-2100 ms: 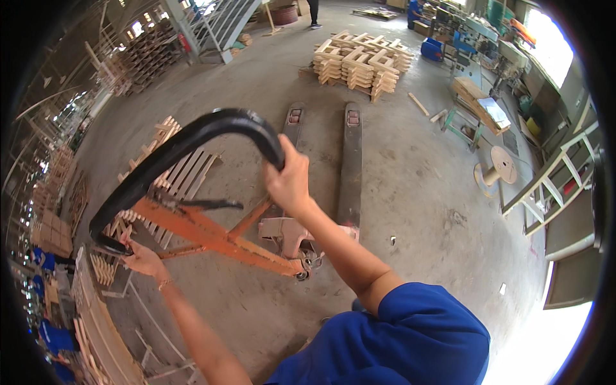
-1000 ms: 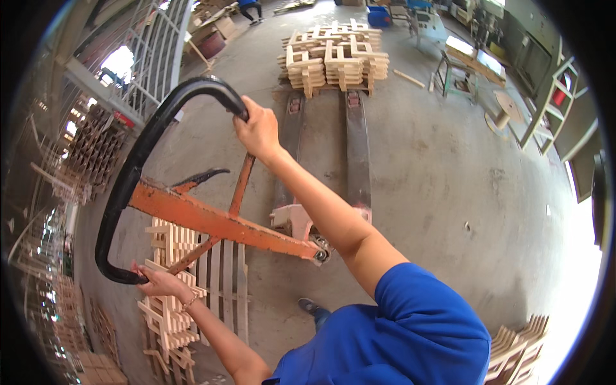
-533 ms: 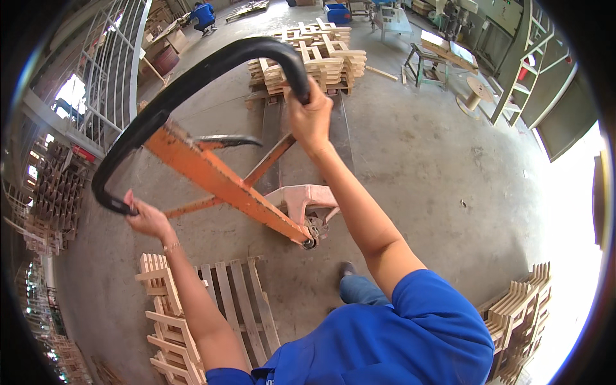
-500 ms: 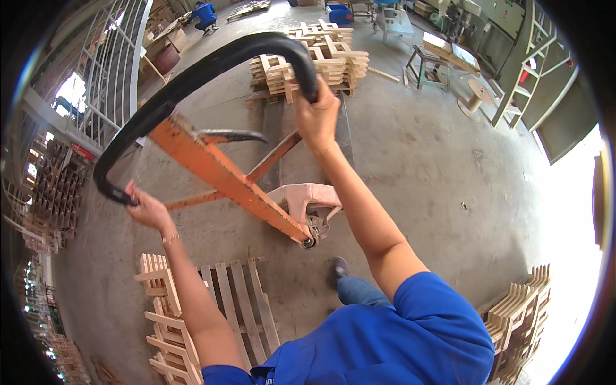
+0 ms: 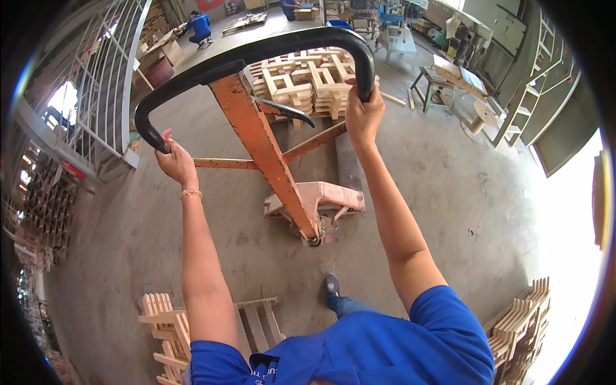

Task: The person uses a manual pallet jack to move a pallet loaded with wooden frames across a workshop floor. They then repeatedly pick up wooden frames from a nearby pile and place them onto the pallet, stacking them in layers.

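Observation:
Both my hands are on the pallet jack handle (image 5: 264, 154), an orange steel shaft topped by a black loop grip. My left hand (image 5: 176, 165) is closed round the lower left end of the black loop, and my right hand (image 5: 364, 119) wraps its right end. A dark curved lever juts from the shaft below the loop. Lower down, the shaft meets the faded pink body of the pallet jack (image 5: 314, 192). Beyond the handle lies a stack of pale wooden frames (image 5: 295, 86), partly hidden by the loop and shaft.
More wooden frames (image 5: 168, 327) and a slatted pallet (image 5: 260, 321) lie near my left side; stacked frames (image 5: 520, 321) stand at my right. A cable reel (image 5: 482, 117), work table (image 5: 457, 74) and ladder (image 5: 523, 110) are far right. A metal fence (image 5: 102, 83) runs left. A person (image 5: 197, 27) crouches far off.
The handle has swung to the right and stands more upright in view, both hands moving with it. The pallet jack's body has turned squarer to me. My view has shifted, showing more background.

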`<act>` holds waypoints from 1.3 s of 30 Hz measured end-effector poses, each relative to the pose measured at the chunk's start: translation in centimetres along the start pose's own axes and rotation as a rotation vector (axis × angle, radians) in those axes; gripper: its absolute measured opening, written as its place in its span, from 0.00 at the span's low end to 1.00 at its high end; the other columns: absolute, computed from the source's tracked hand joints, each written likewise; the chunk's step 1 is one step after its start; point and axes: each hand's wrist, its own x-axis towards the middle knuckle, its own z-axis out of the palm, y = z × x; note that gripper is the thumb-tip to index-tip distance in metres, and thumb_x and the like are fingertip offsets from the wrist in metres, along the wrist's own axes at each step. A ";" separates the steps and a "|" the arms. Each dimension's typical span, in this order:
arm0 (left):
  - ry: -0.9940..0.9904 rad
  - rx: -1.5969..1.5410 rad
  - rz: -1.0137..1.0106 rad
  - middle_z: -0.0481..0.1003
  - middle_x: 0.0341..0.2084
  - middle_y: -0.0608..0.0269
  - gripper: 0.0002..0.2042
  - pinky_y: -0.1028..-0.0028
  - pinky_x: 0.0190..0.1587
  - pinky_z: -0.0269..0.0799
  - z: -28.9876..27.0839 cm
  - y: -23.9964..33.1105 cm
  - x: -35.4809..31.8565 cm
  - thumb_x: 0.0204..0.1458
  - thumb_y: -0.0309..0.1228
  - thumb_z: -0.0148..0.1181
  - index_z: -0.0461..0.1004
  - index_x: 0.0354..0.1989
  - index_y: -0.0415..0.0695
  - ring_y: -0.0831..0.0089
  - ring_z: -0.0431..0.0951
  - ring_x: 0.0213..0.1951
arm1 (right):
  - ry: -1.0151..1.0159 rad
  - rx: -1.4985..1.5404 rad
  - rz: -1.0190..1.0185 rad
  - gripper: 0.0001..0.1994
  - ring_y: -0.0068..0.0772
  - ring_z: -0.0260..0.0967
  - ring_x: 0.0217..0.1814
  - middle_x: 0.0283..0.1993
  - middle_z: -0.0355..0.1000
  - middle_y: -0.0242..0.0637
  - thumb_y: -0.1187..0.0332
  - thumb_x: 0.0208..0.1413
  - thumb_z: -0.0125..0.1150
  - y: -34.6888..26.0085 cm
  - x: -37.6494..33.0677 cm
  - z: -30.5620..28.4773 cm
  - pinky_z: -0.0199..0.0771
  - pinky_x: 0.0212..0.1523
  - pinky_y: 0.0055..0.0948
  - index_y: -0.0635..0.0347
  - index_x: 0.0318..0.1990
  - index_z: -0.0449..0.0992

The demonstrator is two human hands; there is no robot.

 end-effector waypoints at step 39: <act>-1.163 0.412 0.514 0.75 0.24 0.65 0.16 0.66 0.41 0.71 -21.9 -2.0 3.9 0.32 0.39 0.72 0.72 0.24 0.46 0.66 0.76 0.33 | -1.027 -0.651 -0.068 0.14 0.35 0.69 0.37 0.35 0.71 0.36 0.67 0.37 0.72 -11.0 -17.5 -3.7 0.69 0.43 0.32 0.58 0.26 0.70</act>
